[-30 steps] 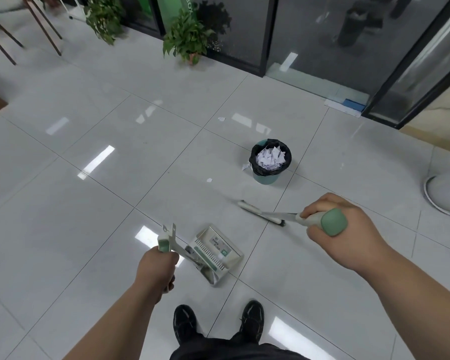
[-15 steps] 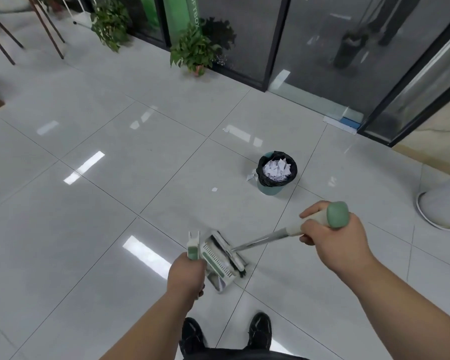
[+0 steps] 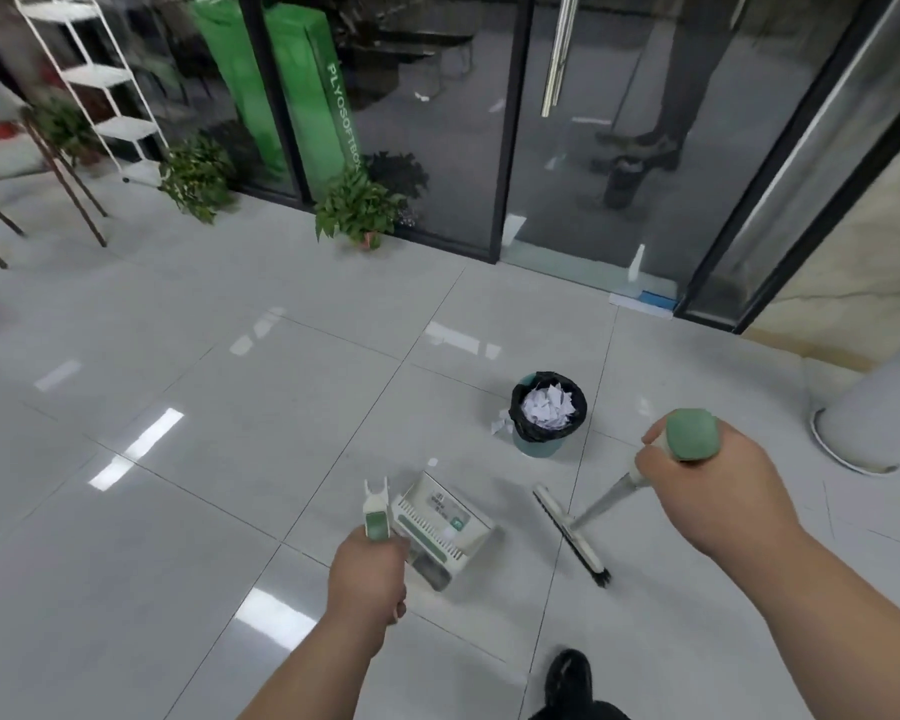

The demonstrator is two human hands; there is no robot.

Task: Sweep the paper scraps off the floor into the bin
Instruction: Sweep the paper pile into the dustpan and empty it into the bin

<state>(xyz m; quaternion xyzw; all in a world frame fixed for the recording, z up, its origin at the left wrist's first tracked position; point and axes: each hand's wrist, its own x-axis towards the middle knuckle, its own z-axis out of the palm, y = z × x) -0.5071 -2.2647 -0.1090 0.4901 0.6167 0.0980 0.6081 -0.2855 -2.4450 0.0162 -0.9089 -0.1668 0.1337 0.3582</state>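
My left hand [image 3: 369, 576] grips the green-and-white handle of a white dustpan [image 3: 440, 522] that sits low over the floor in front of me. My right hand [image 3: 707, 485] grips the green top of a broom; its shaft slants down to the broom head [image 3: 570, 535], which lies to the right of the dustpan, apart from it. A small green bin [image 3: 537, 446] with a black liner, full of white paper scraps, stands just beyond. One scrap [image 3: 500, 426] hangs at the bin's left side and a tiny scrap [image 3: 432, 462] lies on the tile near the dustpan.
Glass doors and dark frames run along the back. Potted plants [image 3: 357, 207] stand against the glass, with a white shelf rack [image 3: 92, 85] and chair legs at the far left. A round pillar base [image 3: 863, 433] sits at the right. My black shoe [image 3: 567, 678] shows at the bottom.
The broom head has swung out of the dustpan to its right. My view has lifted and shifted, so the bin now appears nearer to the dustpan.
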